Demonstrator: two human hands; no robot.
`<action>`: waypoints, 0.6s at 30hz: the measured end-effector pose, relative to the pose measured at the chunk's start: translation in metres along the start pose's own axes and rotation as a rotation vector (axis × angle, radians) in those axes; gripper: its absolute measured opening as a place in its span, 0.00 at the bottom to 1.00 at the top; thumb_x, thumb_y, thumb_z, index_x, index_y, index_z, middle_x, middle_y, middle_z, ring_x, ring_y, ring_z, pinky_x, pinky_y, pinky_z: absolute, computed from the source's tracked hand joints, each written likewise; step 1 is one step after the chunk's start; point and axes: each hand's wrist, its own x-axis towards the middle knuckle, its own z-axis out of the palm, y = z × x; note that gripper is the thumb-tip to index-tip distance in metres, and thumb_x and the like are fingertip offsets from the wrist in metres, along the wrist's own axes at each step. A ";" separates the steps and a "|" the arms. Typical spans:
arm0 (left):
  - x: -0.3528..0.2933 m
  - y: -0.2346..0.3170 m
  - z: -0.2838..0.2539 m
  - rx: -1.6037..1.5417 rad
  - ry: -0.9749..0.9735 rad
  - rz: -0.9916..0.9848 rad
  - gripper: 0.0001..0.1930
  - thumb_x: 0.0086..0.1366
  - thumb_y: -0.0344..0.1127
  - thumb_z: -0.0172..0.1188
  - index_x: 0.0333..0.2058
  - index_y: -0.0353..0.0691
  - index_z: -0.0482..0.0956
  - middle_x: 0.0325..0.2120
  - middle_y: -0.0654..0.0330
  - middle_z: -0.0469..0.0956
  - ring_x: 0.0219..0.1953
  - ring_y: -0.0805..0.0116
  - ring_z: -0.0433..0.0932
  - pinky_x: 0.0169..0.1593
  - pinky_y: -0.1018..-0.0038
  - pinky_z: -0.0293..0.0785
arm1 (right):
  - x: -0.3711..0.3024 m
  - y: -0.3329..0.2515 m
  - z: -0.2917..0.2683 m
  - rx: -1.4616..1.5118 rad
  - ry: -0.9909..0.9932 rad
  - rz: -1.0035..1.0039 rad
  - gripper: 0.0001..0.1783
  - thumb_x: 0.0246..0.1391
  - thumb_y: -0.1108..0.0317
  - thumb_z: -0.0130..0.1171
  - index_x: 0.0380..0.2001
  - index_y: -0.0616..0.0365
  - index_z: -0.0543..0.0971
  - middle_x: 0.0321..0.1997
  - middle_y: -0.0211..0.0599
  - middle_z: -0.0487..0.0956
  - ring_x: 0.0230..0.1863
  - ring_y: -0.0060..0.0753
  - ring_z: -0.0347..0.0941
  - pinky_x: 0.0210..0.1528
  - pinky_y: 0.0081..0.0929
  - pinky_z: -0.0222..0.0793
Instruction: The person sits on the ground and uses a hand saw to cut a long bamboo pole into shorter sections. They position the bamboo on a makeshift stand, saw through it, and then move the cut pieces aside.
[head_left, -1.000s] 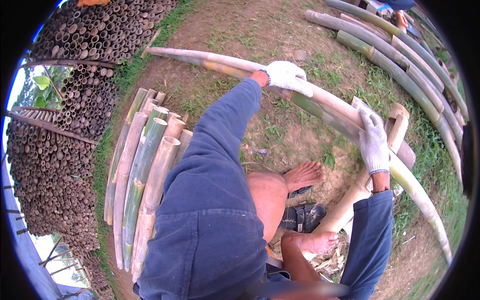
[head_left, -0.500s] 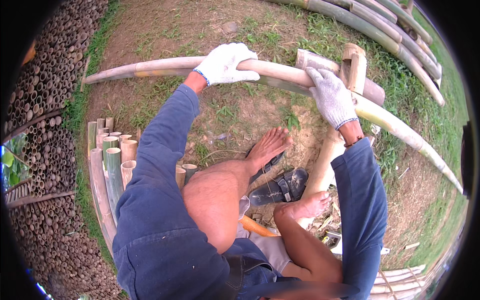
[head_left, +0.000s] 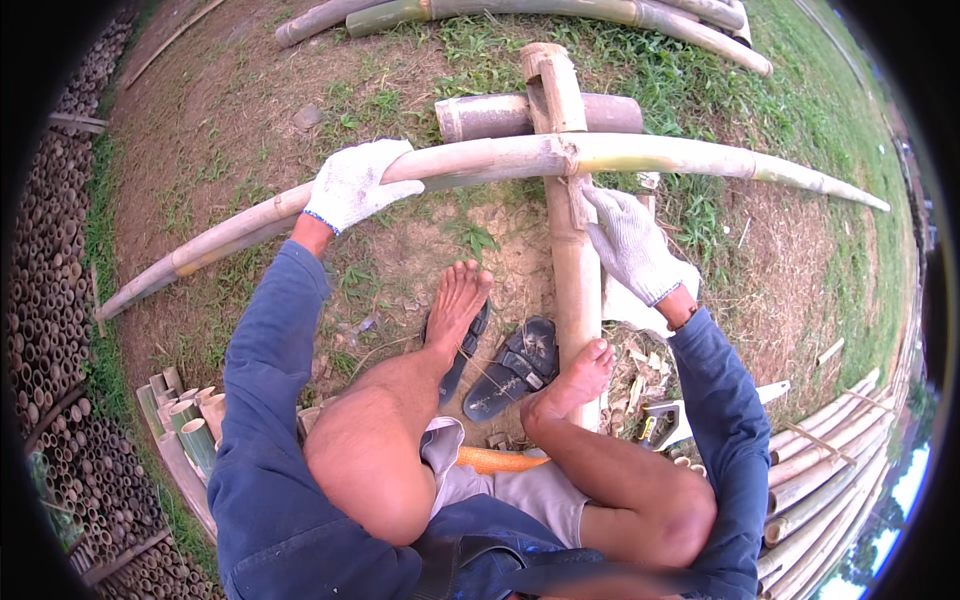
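Note:
A long pale bamboo pole [head_left: 480, 158] lies crosswise in front of me, resting over a thicker bamboo beam [head_left: 577, 290] that runs toward my feet. My left hand [head_left: 358, 187], in a white knit glove, is wrapped round the pole left of the crossing. My right hand [head_left: 632, 245], also gloved, is off the pole, just below it. Its fingers are stretched out toward the beam's right side, near a short upright bamboo piece [head_left: 580, 203]. Whether the fingertips touch that piece is unclear. My bare right foot [head_left: 580, 382] presses on the beam.
A short thick bamboo crosspiece [head_left: 485, 117] passes behind the beam's notched far end [head_left: 552, 85]. A handsaw [head_left: 680, 425] lies by my right knee. Black sandals [head_left: 515, 370] are between my feet. Bamboo poles [head_left: 500, 10] lie beyond, others [head_left: 835, 460] at right; cut bamboo stands left.
The view has swung right. My right hand has let go of the pole and dropped below it, beside the beam. My left hand still grips the pole, whose joint now sits at the beam.

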 end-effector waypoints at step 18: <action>-0.003 0.005 0.008 0.012 0.087 0.059 0.34 0.63 0.55 0.80 0.60 0.39 0.85 0.53 0.47 0.89 0.53 0.43 0.89 0.58 0.54 0.84 | -0.450 -0.154 0.063 0.063 -0.028 1.514 0.27 0.67 0.55 0.70 0.60 0.62 0.81 0.52 0.50 0.86 0.54 0.52 0.83 0.59 0.49 0.78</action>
